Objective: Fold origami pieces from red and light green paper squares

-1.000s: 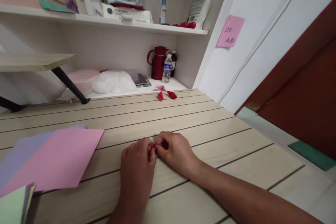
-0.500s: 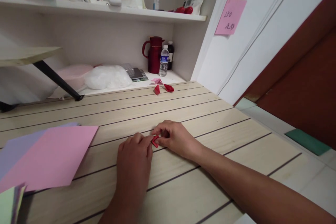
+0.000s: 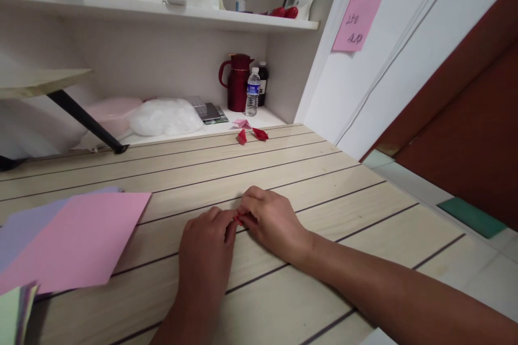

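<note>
A small piece of folded red paper point(image 3: 238, 219) is pinched between my two hands just above the striped wooden tabletop point(image 3: 324, 194); fingers cover most of it. My left hand point(image 3: 208, 245) grips its left side with thumb and forefinger. From the right, my right hand point(image 3: 272, 219) closes on the other side, fingertips nearly meeting those of the left. Farther back on the table lie two folded red paper pieces point(image 3: 260, 134), with a pink folded paper point(image 3: 242, 124) just behind them.
Pink and lilac paper sheets point(image 3: 89, 237) lie at the left, with a stack of coloured paper point(image 3: 16, 312) nearer me. A small stand's black leg point(image 3: 87, 121) rests at the back left. A red jug point(image 3: 238, 83) and a water bottle point(image 3: 253, 92) stand on the lower shelf.
My right thumb and fingers have closed over the red paper, so less of it shows. The left hand has barely moved, and the view has shifted slightly.
</note>
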A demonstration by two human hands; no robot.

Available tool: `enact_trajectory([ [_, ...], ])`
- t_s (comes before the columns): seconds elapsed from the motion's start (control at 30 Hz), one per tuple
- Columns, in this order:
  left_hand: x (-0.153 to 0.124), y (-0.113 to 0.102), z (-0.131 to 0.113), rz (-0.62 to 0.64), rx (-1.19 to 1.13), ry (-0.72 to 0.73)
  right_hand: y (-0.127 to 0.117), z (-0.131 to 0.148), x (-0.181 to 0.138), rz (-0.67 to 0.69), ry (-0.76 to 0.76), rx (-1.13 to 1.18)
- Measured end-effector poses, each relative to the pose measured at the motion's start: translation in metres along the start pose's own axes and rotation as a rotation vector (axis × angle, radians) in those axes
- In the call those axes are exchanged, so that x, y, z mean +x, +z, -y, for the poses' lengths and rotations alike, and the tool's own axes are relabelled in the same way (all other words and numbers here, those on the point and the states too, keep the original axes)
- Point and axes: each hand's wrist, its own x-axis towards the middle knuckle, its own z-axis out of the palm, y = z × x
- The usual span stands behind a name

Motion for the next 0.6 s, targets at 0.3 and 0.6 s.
enact_trajectory([
  [0.3,0.001,-0.002,-0.001,0.040,0.050,-0.005,-0.005,0.001,0.004,0.065,-0.053,0.141],
  [0.6,-0.001,0.000,0.001,0.037,0.069,0.010,-0.008,-0.001,0.002,0.034,0.013,0.245],
])
